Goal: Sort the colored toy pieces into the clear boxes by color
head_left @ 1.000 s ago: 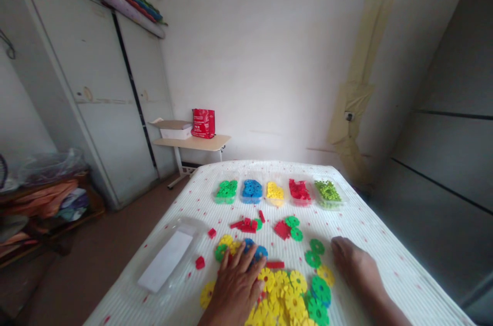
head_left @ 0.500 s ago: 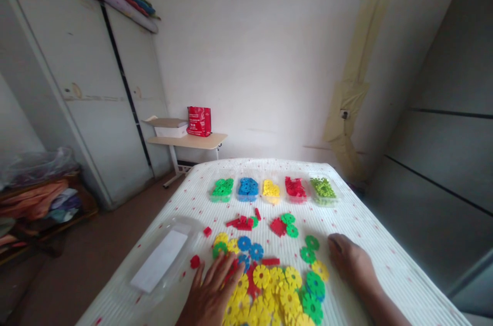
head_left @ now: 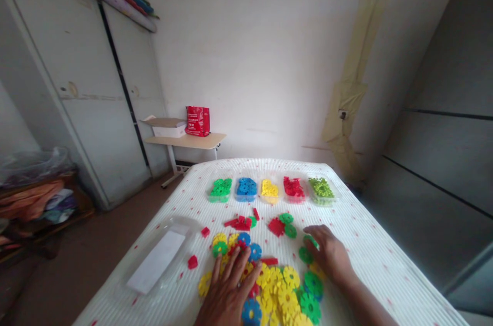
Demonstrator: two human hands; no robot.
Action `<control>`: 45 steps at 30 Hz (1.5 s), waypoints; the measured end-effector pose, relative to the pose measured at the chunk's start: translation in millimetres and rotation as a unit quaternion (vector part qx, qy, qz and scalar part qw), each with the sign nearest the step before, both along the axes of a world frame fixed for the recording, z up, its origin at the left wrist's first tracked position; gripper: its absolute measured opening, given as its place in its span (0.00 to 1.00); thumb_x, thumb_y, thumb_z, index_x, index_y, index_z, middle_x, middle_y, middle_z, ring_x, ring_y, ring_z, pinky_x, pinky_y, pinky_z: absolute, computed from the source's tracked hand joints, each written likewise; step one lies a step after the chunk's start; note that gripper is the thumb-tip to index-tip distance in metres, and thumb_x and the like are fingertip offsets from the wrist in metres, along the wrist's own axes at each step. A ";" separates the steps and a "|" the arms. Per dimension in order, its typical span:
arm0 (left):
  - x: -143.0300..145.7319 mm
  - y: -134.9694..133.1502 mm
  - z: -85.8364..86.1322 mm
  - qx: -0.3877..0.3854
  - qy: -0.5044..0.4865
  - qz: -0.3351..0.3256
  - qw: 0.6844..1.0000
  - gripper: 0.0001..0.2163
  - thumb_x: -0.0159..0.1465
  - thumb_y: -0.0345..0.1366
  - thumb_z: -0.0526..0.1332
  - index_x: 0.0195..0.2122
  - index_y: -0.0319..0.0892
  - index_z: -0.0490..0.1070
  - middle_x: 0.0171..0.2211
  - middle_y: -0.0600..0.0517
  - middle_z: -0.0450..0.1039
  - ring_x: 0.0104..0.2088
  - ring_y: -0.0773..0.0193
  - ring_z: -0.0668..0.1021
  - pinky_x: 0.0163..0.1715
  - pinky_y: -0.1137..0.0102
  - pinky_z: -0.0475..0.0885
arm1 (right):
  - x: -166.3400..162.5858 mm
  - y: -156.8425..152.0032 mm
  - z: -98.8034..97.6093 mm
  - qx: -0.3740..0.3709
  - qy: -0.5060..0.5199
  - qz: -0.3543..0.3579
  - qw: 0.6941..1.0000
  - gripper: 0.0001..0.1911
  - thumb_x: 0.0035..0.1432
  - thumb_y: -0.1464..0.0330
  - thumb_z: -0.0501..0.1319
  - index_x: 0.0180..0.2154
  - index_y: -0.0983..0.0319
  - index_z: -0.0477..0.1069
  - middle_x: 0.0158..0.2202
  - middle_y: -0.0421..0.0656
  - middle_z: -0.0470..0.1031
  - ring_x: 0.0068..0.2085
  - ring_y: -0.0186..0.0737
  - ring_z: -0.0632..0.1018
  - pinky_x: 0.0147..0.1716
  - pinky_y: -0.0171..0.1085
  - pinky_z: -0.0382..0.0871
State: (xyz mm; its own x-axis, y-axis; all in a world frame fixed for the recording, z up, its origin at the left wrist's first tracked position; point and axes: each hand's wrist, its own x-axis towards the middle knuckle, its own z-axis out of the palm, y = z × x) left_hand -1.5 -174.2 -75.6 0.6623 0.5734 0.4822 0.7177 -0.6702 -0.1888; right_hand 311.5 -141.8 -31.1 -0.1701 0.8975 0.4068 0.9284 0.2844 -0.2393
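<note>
My left hand (head_left: 230, 281) lies with spread fingers on the pile of flat plastic snowflake discs, over yellow, blue and red pieces. Under and beside it are yellow discs (head_left: 285, 299), a blue disc (head_left: 251, 311) and a green disc (head_left: 220, 249). My right hand (head_left: 332, 255) is over two green discs (head_left: 305, 255) at the pile's right side. Its thumb and index finger are apart, and no piece shows between them. Partly covered by this hand is a yellow disc (head_left: 316, 270). More green discs (head_left: 310, 307) lie just below it.
Across the table's back stand clear tubs of green (head_left: 221, 190), blue (head_left: 246, 190), yellow (head_left: 269, 191), red (head_left: 294, 190) and light-green pieces (head_left: 321, 190). Red pieces (head_left: 241, 223) lie mid-table. At left is a clear plastic lid (head_left: 157, 259) with a white label.
My right hand has moved left from the bare cloth to the green discs. My left hand has slid slightly right across the pile, uncovering a blue disc and a yellow one.
</note>
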 end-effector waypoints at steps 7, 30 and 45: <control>-21.5 -0.5 8.0 0.028 -0.127 0.046 0.990 0.23 0.62 0.45 0.54 0.59 0.49 0.59 0.59 0.49 0.61 0.57 0.56 0.66 0.60 0.56 0.52 | -64.9 23.7 16.5 -0.060 -0.074 0.056 0.994 0.22 0.55 0.62 0.58 0.53 0.59 0.66 0.53 0.48 0.70 0.54 0.50 0.65 0.51 0.46 0.57; -26.1 -5.5 18.2 -0.031 -0.350 0.098 0.931 0.10 0.64 0.37 0.53 0.41 0.46 0.73 0.44 0.48 0.72 0.47 0.59 0.74 0.47 0.63 0.71 | -93.1 48.6 13.4 -0.070 -0.158 0.030 0.984 0.12 0.59 0.74 0.50 0.36 0.65 0.72 0.36 0.51 0.76 0.42 0.46 0.71 0.45 0.45 0.53; -25.4 -5.4 26.2 -0.035 -0.359 0.107 0.926 0.10 0.64 0.36 0.53 0.40 0.45 0.74 0.42 0.49 0.74 0.44 0.61 0.75 0.44 0.67 0.72 | -136.3 92.2 26.6 -0.115 0.046 -0.061 0.990 0.12 0.57 0.75 0.51 0.42 0.62 0.67 0.37 0.43 0.78 0.36 0.34 0.76 0.32 0.29 0.61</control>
